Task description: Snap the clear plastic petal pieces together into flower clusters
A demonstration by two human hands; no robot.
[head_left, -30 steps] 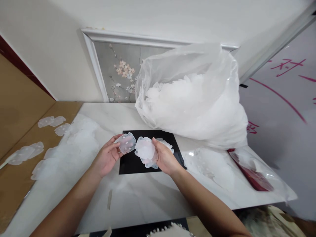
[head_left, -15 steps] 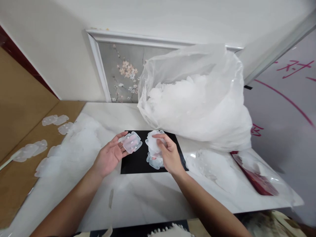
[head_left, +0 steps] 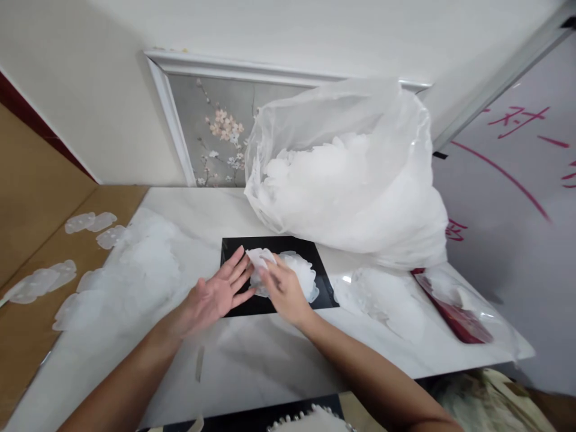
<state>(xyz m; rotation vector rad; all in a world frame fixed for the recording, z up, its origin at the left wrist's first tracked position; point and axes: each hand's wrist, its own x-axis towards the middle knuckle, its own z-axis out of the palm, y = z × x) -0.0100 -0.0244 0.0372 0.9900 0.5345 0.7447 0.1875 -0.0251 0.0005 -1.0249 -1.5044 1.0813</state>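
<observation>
A small stack of translucent white plastic pieces lies on a black mat on the white marble table. My right hand rests on the stack's left side, with its fingers pinching the edge of one piece that is lifted a little. My left hand lies flat and open beside it, palm up. Its fingertips reach the lifted piece and it holds nothing.
A big clear bag full of the same pieces stands behind the mat. Loose heaps lie on the table at left and right, and several pieces lie on brown cardboard. A red packet in plastic lies at the right edge.
My left hand no longer holds the single piece it had, and it has opened flat. Both hands have dropped to the mat, and the pieces from my right hand now lie stacked there.
</observation>
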